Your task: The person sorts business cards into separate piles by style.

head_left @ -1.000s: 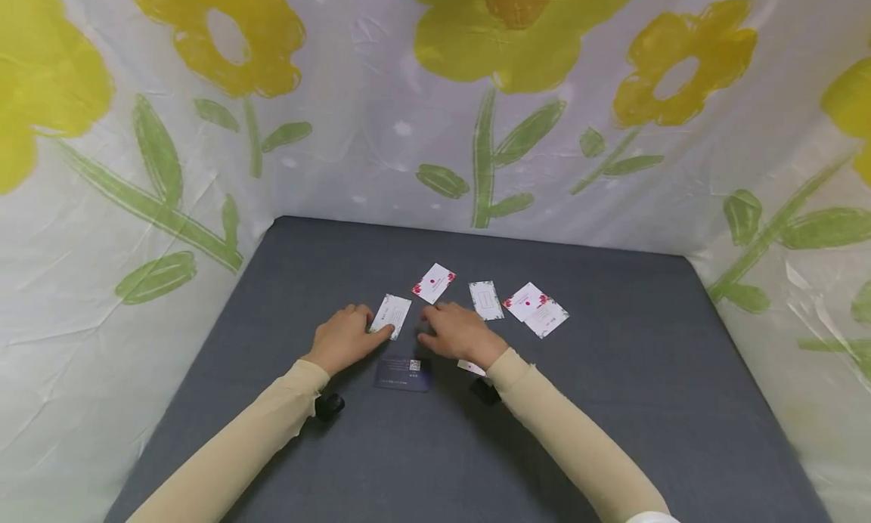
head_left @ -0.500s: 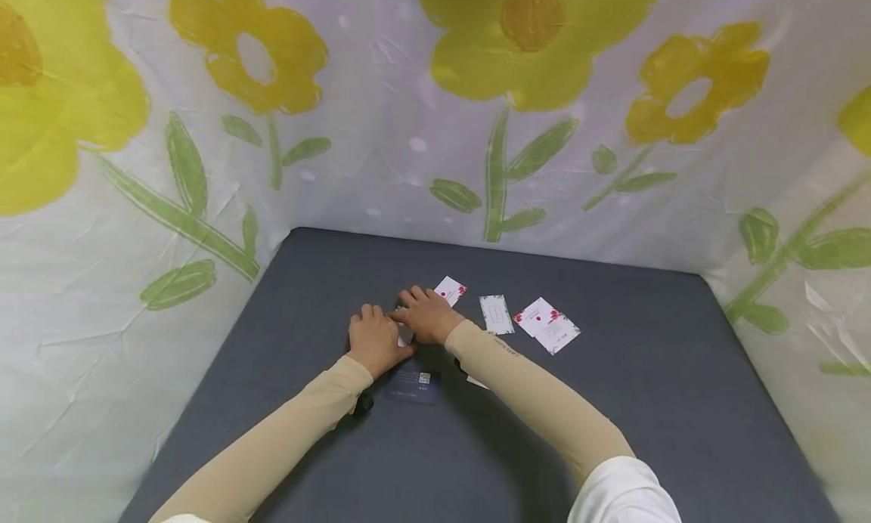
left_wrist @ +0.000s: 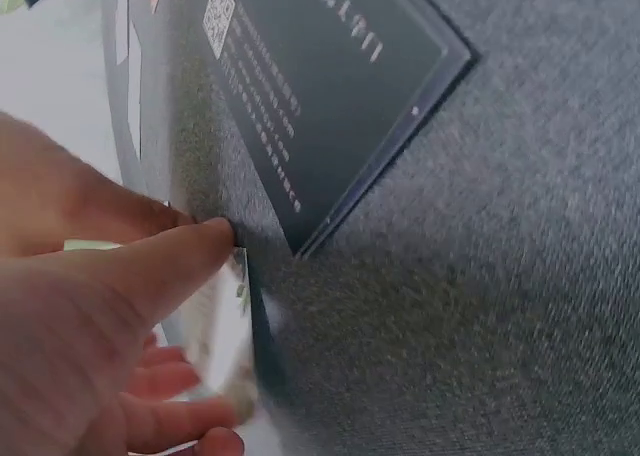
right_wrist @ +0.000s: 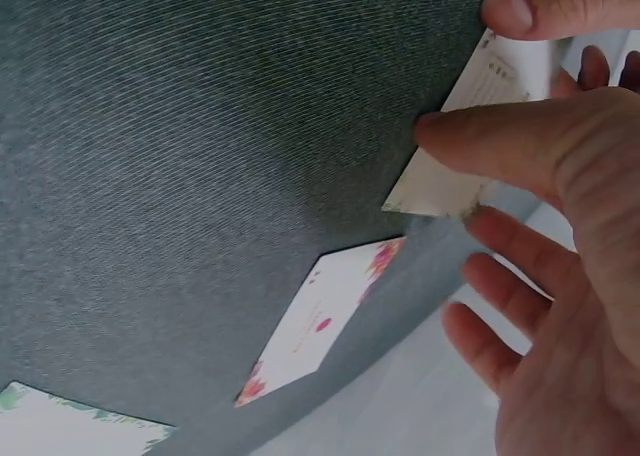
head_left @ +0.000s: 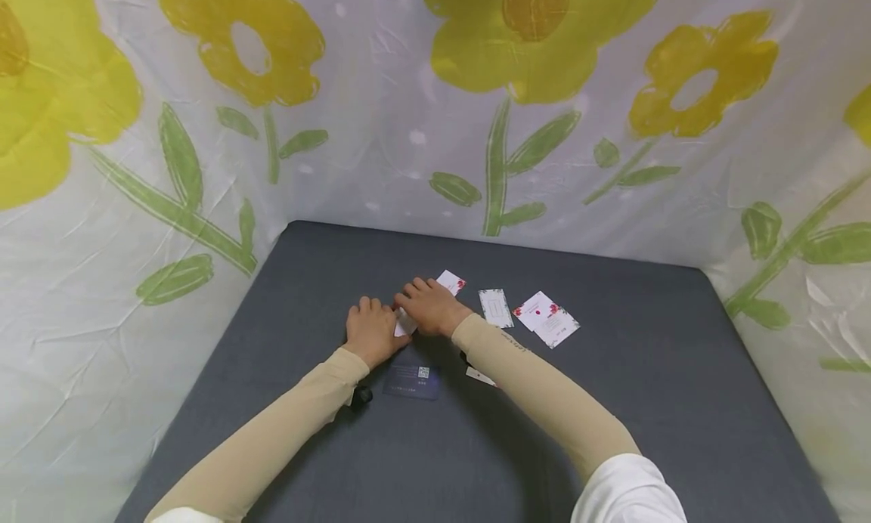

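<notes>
A white business card (head_left: 404, 323) with a green leafy border is between both hands over the grey table. My left hand (head_left: 370, 332) pinches it from the left; in the left wrist view its thumb lies on the near edge of the card (left_wrist: 228, 326) and the fingers are behind. From the other side, my right hand (head_left: 430, 305) grips the same card. The right wrist view has that thumb across the printed face of the card (right_wrist: 430, 181), its other fingers loosely bent behind. Nearer me lies a flat dark blue piece (head_left: 411, 383) with a QR code.
On the table, a red-flowered card (head_left: 449, 281) lies just beyond my right hand. Farther right are a green-bordered card (head_left: 495, 308) and two overlapping cards (head_left: 556, 328). Another card (head_left: 479, 376) is partly under my right forearm. A flowered cloth (head_left: 367, 130) hangs behind.
A second ago the card lay with only my left hand at it. My right hand has since moved left onto the card, and both hands have come together around it.
</notes>
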Demonstrator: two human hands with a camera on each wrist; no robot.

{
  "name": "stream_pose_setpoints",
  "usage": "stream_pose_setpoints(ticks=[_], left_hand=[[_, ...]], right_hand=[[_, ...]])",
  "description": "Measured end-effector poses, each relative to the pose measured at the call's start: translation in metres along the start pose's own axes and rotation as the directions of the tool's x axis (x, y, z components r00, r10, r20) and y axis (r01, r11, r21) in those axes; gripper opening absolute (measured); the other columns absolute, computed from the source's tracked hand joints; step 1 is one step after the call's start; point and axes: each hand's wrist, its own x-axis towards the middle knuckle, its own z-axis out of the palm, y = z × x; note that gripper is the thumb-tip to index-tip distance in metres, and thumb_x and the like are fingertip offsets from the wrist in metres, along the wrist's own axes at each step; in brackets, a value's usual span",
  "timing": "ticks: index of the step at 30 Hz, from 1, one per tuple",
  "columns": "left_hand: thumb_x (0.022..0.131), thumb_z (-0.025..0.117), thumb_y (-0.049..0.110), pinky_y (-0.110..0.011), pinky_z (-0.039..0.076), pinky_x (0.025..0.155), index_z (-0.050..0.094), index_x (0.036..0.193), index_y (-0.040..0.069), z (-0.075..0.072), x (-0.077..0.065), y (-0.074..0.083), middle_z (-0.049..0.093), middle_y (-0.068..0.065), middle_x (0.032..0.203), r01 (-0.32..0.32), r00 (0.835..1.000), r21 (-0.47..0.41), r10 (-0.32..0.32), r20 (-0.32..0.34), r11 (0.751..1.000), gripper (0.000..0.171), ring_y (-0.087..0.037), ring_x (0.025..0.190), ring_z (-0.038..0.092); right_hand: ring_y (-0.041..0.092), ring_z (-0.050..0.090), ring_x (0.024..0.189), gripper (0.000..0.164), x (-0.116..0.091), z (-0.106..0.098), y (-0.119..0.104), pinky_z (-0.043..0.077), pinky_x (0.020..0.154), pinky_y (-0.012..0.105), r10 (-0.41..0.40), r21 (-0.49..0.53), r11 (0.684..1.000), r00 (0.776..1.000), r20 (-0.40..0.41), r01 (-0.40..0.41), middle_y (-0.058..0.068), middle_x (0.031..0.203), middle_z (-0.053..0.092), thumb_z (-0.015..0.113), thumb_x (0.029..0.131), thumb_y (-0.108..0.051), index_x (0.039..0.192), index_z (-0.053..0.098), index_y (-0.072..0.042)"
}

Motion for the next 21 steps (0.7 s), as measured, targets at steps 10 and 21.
stream_pose_setpoints(ticks=[10, 21], left_hand=[[0.09, 0.079, 0.02, -0.046, 0.047, 0.073, 0.063, 0.095, 0.001, 0.0, 0.002, -0.003, 0.065, -0.018, 0.09, -0.092, 0.973, -0.095, 0.069, -0.218, 0.991, 0.025, -0.034, 0.085, 0.055], [0.095, 0.073, 0.018, -0.04, 0.049, 0.078, 0.079, 0.096, 0.011, -0.035, 0.003, 0.015, 0.076, -0.004, 0.092, -0.217, 0.972, -0.34, 0.171, -0.159, 0.915, 0.009, -0.023, 0.084, 0.057]], right_hand=[[0.026, 0.062, 0.122, 0.022, -0.015, 0.006, 0.02, 0.047, 0.108, 0.045, 0.101, 0.228, 0.971, 0.985, -0.139, -0.067, 0.003, 0.126, 0.071, 0.064, 0.102, -0.016, 0.124, 0.065, -0.017], [0.016, 0.064, 0.083, 0.01, -0.092, -0.003, 0.041, 0.053, 0.08, 0.035, 0.326, 0.659, 0.741, 0.927, -0.185, -0.129, 0.003, 0.094, 0.076, 0.071, 0.099, -0.019, 0.101, 0.076, -0.011]])
